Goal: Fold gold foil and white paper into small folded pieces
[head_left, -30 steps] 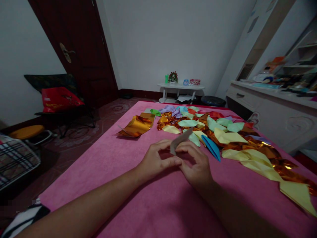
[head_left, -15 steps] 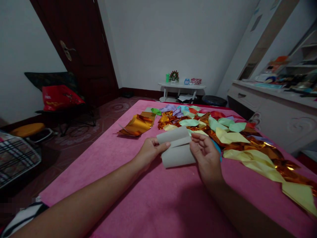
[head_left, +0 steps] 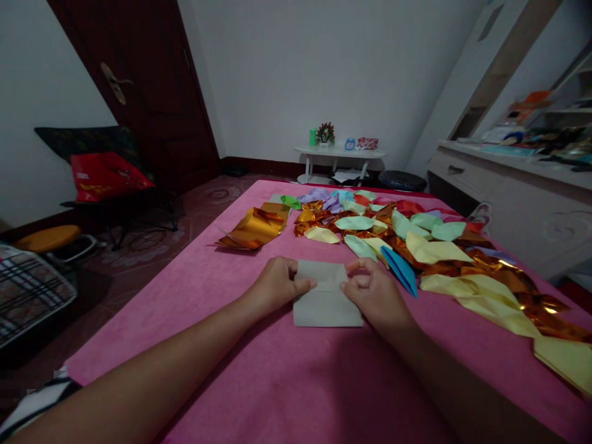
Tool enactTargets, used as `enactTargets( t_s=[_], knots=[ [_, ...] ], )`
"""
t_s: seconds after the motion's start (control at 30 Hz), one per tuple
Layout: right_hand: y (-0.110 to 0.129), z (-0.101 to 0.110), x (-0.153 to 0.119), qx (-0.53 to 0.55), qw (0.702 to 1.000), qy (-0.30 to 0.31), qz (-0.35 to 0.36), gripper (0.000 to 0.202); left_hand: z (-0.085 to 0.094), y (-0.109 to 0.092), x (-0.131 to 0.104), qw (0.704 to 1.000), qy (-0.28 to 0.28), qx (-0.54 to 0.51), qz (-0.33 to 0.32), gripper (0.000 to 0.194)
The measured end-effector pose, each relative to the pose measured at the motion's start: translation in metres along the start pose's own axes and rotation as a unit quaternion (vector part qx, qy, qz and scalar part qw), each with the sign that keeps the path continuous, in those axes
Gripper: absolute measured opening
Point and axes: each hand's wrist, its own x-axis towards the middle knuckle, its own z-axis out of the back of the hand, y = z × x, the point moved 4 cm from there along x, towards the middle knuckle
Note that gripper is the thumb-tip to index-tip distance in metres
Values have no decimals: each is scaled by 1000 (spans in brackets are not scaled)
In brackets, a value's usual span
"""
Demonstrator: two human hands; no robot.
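Observation:
A pale grey-white sheet of paper (head_left: 328,308) lies folded low over the pink tabletop, its two folded flaps meeting across the middle. My left hand (head_left: 280,283) pinches its left edge, thumb on top. On the right edge, my right hand (head_left: 372,290) grips the paper with thumb and curled fingers. Just beyond the right hand is a blue folded paper (head_left: 400,271). Farther back lies a spread of folded papers, among them a pale yellow piece (head_left: 321,235) and a mint green piece (head_left: 355,222), mixed with shiny gold ones.
A stack of gold foil sheets (head_left: 254,228) rests at the back left of the pink table (head_left: 222,370). Beyond stands a small white table (head_left: 333,150) with a potted plant. A cabinet (head_left: 513,185) is at the right, a chair with a red bag (head_left: 108,177) at the left.
The grey-white paper has gone from curled and tilted to flatter and lower, its flaps now pressed down. Both hands have moved down slightly with it, and the blue paper is more visible.

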Motion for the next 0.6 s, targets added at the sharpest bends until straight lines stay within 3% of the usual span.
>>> enactTargets(
  t_s=[0.1,0.2,0.27,0.33,0.4,0.47,0.53,0.6],
  knots=[
    [0,0,2,-200,977,2,78,13,4,2,-4,982,-76,165,-59,22],
    [4,2,1,-330,938,0,106,10,7,-8,-10,934,-126,317,-110,35],
    [8,4,0,-345,927,10,148,7,7,-19,-14,903,-142,372,-162,57],
    [10,4,-2,-314,924,48,212,10,4,-27,-16,874,-143,410,-217,60],
    [9,5,-3,-267,924,100,254,20,-2,-30,-17,851,-92,443,-268,38],
    [6,8,-6,-231,927,147,258,30,-9,-27,-19,842,1,451,-295,14],
    [6,12,-10,-209,929,186,242,40,-11,-22,-22,852,81,424,-297,19],
    [9,15,-17,-205,930,209,222,50,-5,-19,-26,868,122,384,-289,27]
  ],
)
